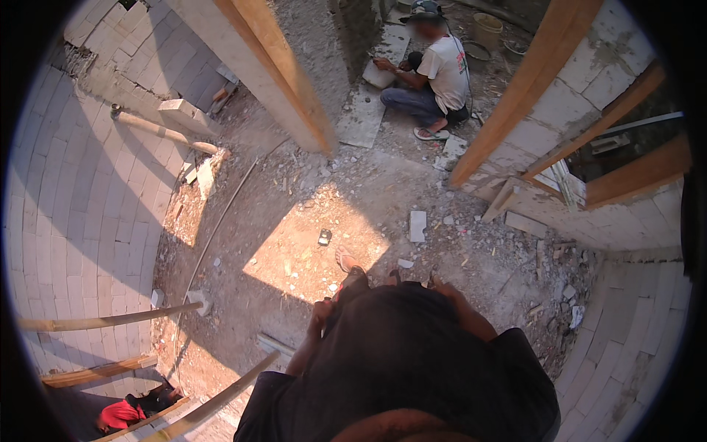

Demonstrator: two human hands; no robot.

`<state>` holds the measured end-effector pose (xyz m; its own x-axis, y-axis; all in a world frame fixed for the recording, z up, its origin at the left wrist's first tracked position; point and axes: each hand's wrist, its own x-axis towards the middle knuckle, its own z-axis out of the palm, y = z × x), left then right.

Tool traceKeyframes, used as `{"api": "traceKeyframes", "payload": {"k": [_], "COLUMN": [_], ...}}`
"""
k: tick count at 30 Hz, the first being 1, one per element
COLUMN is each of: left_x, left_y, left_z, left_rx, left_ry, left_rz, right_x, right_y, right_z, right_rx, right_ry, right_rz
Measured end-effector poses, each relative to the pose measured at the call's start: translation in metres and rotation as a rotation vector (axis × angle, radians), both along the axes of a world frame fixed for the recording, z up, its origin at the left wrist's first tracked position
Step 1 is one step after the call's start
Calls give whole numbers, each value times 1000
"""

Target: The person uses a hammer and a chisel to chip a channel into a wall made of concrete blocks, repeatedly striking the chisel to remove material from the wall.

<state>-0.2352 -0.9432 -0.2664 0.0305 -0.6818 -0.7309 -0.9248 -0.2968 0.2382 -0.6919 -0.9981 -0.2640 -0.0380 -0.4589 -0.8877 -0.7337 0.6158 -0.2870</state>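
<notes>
My left hand [322,311] hangs by my left thigh, next to the dark clothing. My right hand [445,289] is low at my right side, close to the hip. Both are small and partly in shade, so their fingers and anything in them do not show clearly. On the ground ahead of my sandalled foot [347,258] lies a small black object with a pale face [324,237], in a patch of sunlight. Neither hand touches it. A pale block [417,226] rests on the dirt farther right.
Beyond a wooden door frame [283,70] a person in a white shirt [445,74] squats, hands at a pale block. Bamboo poles [110,321] lean at left. A hose [224,214] crosses the rubble floor. Another person in red [121,415] is at lower left.
</notes>
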Motion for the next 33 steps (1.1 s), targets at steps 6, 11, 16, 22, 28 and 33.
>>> {"api": "traceKeyframes", "payload": {"k": [6,11,16,22,28,33], "left_x": [1,19,22,20,-2,4], "left_y": [-13,-3,0,1,-14,-8], "left_z": [-6,-49,-60,-55,-7,-14], "left_rx": [15,53,42,35,-30,-148], "left_ry": [-53,-55,19,54,-141,-88], "left_rz": [-480,-350,-120,-31,-589,-608], "right_x": [-3,-9,-9,-10,-5,-21], "right_y": [-6,18,23,8,10,21], "right_z": [0,-40,-47,-4,4,-28], "right_rx": [23,-22,-93,3,-47,-86], "right_ry": [-115,-26,1,-65,-15,-91], "right_rz": [15,-100,-92,-61,-57,-99]}}
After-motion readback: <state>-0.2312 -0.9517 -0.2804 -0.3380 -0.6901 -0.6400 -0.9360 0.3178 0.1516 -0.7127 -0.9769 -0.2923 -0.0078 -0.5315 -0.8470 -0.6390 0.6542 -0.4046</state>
